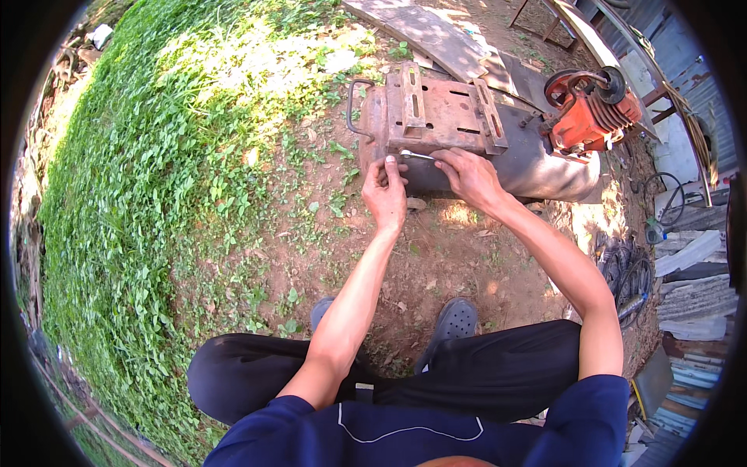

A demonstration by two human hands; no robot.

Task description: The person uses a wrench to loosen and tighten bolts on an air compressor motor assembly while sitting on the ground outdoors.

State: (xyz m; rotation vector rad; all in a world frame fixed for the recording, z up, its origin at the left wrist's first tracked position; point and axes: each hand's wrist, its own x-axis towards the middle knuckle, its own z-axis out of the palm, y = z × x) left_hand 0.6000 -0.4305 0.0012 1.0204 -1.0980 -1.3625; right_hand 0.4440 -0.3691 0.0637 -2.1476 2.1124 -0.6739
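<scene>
Silver, slim and straight, a tool (418,155) sits in the right grip (473,177), which is narrow and closed on the tool's right end between thumb and fingers; held nearly level, it seems meant to lie along the near edge of the rusty plate (451,121), close to the near left corner. By that corner the left grip (385,198) is drawn narrow, fingertips just beside the tool's free end, perhaps to steady or guide it, though I cannot tell whether it pinches anything small. Slots in the plate, and in the two raised rails (412,101) across it, look made for bolts. Beneath, the dark cylindrical tank (521,167) lies lengthwise on the soil (467,265), probably so that its long side faces the person's knees. A bent handle (350,109) juts from the tank's left end; the red finned pump (595,121) sits at its right end, which may leave the plate within easy reach. Farther out, planks (432,35) lie beyond the far edge and coiled cables (626,272) past the right end, out of the arms' way
</scene>
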